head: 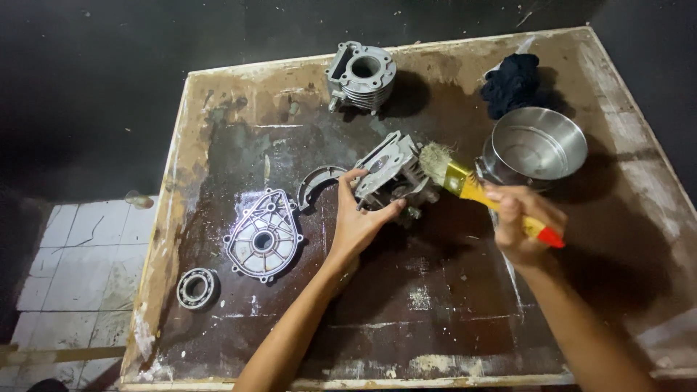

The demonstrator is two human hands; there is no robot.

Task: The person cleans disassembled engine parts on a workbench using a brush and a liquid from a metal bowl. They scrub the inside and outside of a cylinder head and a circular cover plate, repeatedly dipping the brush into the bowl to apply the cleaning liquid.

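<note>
Left hand [357, 221]: fingers clasp grey engine part [392, 174].
Right hand [521, 221]: fingers grip yellow brush [472, 187], bristles touching part.
Steel bowl [536, 151]: just right of part.

A hard light from near the camera brightens the middle of the desk [406, 290], throwing dark shadows away behind each part. Its far corners and the surrounding floor [87, 87] sink into gloom; the steel bowl [535, 149] shows mild glare

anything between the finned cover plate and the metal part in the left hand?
Yes: a curved brake shoe lies on the board between the cover plate and the engine part held by the left hand, per the head view.
</note>
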